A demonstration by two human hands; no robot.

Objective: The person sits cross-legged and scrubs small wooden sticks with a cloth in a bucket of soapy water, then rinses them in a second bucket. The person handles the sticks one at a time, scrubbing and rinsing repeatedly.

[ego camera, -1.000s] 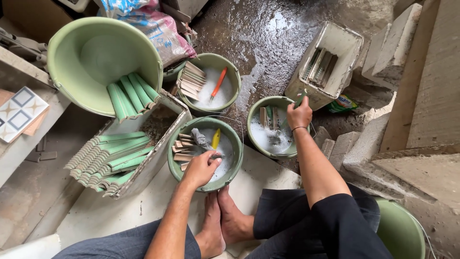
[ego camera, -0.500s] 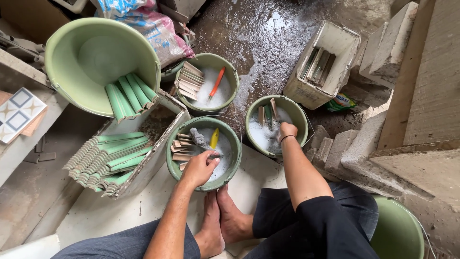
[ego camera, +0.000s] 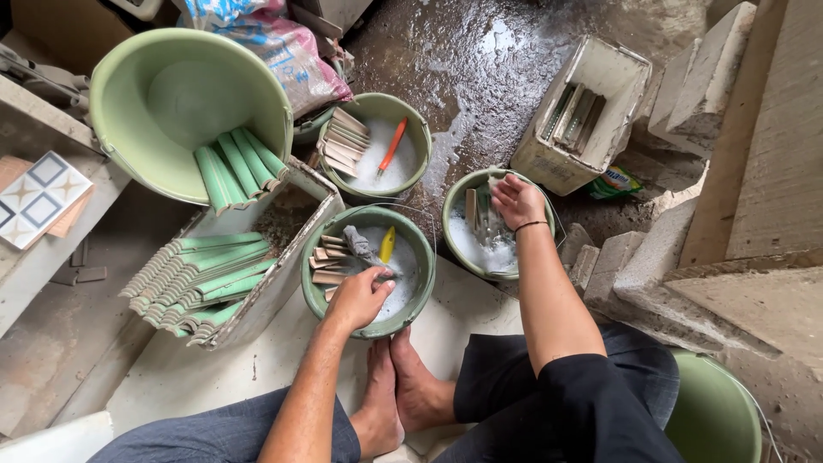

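Observation:
My left hand (ego camera: 360, 296) reaches into the nearest green bucket (ego camera: 426, 279), fingers curled on a small grey piece in the foamy water. That bucket also holds stacked tile strips (ego camera: 328, 261), a grey cloth (ego camera: 360, 244) and a yellow brush (ego camera: 387, 244). My right hand (ego camera: 517, 201) is over the green bucket on the right (ego camera: 452, 231), closed on a pale tile strip (ego camera: 495, 183) at its far rim. More strips stand in the suds there.
A third bucket (ego camera: 420, 141) holds strips and an orange brush (ego camera: 392, 146). A white box (ego camera: 549, 159) of strips stands on the wet floor. At left are a big green tub (ego camera: 171, 103), a tray of green ridged tiles (ego camera: 201, 274) and a patterned tile (ego camera: 39, 197). Concrete blocks (ego camera: 639, 257) lie at right.
My right hand went from the white box down into the right bucket's suds, then rose to its far rim holding a strip. My left hand stayed in the near bucket.

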